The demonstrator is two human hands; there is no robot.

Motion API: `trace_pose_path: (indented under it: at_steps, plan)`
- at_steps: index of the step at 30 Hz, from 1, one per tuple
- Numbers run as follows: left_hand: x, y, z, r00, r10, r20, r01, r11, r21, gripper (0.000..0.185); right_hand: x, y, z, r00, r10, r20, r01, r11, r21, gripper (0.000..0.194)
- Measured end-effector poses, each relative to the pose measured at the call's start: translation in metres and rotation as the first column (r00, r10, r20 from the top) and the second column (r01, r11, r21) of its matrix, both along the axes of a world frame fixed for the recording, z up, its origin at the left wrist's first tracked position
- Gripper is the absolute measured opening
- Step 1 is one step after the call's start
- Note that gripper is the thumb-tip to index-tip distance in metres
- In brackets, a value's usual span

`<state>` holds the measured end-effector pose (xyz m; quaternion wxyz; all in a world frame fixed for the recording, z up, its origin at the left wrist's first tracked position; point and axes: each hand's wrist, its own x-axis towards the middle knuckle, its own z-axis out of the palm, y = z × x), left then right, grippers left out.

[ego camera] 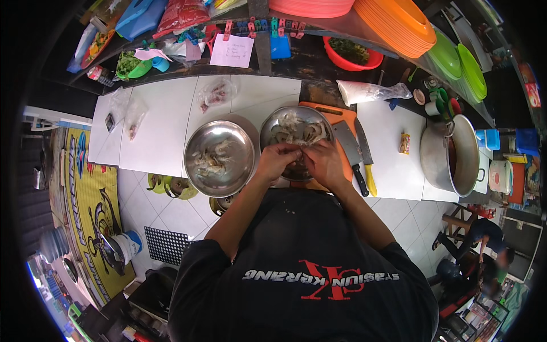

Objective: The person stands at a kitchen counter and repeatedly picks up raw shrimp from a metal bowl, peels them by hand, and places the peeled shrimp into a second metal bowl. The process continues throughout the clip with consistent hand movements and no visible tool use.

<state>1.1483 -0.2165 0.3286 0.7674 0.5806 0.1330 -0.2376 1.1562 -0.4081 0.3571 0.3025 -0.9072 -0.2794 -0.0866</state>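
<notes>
My left hand (278,161) and my right hand (324,161) meet over a steel bowl (266,124). Their fingertips pinch what looks like a small shrimp, mostly covered by the fingers. Inside this bowl lie several raw grey shrimp (284,128), with pale shrimp pieces or shells (289,117) towards its far side. Just left stands a second steel bowl (239,137) holding a small heap of shrimp (213,158). An orange cutting board (337,114) reaches out from under the right-hand bowl. A cleaver (348,141) rests on it, beside a knife with a yellow handle (370,179).
A large aluminium pot (436,158) stands at the right, past a small yellow packet (404,143). Plastic bags (218,92) lie along the white tiled counter (162,115). Overhead, a shelf carries stacked orange plates (395,25). Another person (487,239) sits at far right.
</notes>
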Motion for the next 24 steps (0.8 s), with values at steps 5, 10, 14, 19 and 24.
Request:
trace_pose_path:
  at_steps: [5, 10, 14, 19, 24]
  plan:
    - [-0.001, 0.0, -0.005, 0.999, -0.038, 0.025, 0.039, 0.999, -0.016, 0.025, 0.001, -0.001, -0.006, 0.997, -0.046, -0.069, 0.054, 0.991, 0.126, 0.01]
    - [-0.003, 0.003, -0.001, 0.997, -0.053, 0.063, 0.054, 0.999, -0.005, 0.028, -0.002, 0.007, -0.01, 0.913, -0.177, -0.366, 0.298, 0.904, 0.306, 0.018]
    - [-0.005, 0.008, 0.014, 0.984, -0.107, 0.146, 0.082, 0.982, 0.168, 0.03, 0.0, 0.006, -0.009, 0.745, -0.169, -0.645, 0.438, 0.853, 0.283, 0.025]
    - [-0.011, 0.023, 0.008, 0.968, 0.049, 0.247, -0.081, 0.989, 0.121, 0.026, 0.021, 0.006, -0.01, 0.821, -0.211, -0.531, 0.412, 0.863, 0.294, 0.023]
    - [-0.015, 0.057, 0.019, 0.941, 0.158, 0.298, -0.239, 0.936, 0.257, 0.025, 0.076, 0.016, -0.048, 0.956, -0.246, -0.156, 0.259, 0.964, 0.064, 0.021]
